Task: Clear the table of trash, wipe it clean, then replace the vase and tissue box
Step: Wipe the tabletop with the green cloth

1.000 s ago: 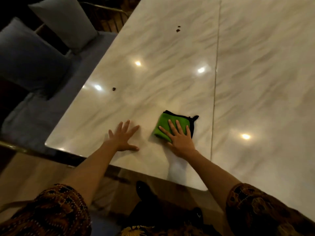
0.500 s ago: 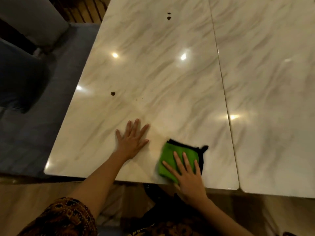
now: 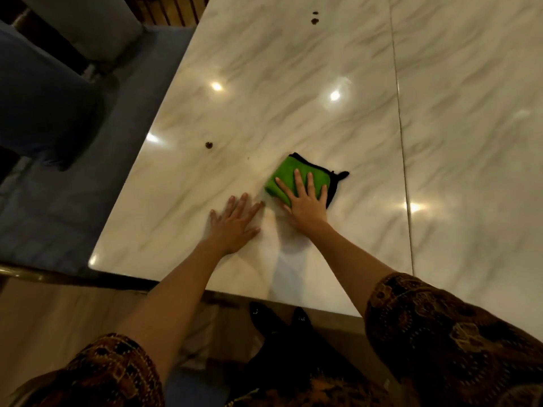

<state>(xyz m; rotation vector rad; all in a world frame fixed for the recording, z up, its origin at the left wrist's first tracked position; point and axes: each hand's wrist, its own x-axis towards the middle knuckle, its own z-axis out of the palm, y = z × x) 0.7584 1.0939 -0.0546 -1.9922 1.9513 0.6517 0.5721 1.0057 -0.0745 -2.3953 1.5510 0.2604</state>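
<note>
Desk (image 3: 293,69): pale marble-look stone, grey veining, polished glossy, mirrors ceiling lights. Thin dark seam (image 3: 397,98) splits the desk into two slabs. Small dark spots (image 3: 209,145) on the desk, material unclear. Cloth (image 3: 289,174) on the desk: green fuzzy textile, matt, black edging. Sleeves (image 3: 440,333): brown patterned fabric, matt. Seat (image 3: 73,201) left of the desk: grey-blue upholstery, matt; cushion (image 3: 88,22) paler grey fabric. Rail (image 3: 44,276) by the desk's near-left corner: brass-coloured metal, slight sheen. Floor (image 3: 58,318) below the desk: wood-look, satin.
</note>
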